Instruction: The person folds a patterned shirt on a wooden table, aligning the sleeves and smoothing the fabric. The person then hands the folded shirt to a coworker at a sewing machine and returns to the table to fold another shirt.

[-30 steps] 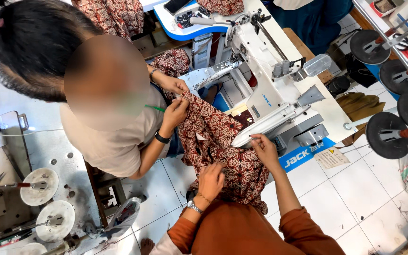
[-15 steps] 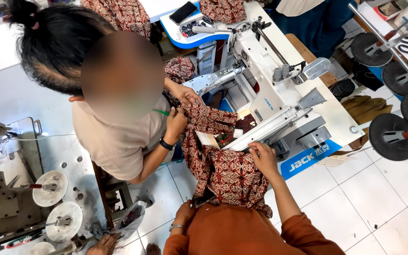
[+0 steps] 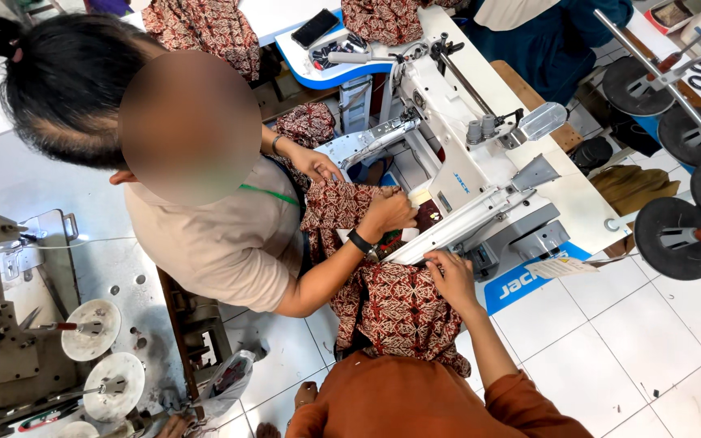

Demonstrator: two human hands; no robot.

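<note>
Near the white sewing machine (image 3: 480, 174), the wearer's right hand (image 3: 450, 276) presses the red patterned garment (image 3: 395, 304) flat, fingers spread, steadying it. Their left hand is hidden. A co-worker's hand (image 3: 389, 213) grips its far edge.

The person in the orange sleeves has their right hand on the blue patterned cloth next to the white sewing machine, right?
Not quite. The cloth is dark red with a pale pattern, not blue. The head view shows this. The rest holds: the right hand of the person in orange sleeves rests on it, beside the white sewing machine.
</note>
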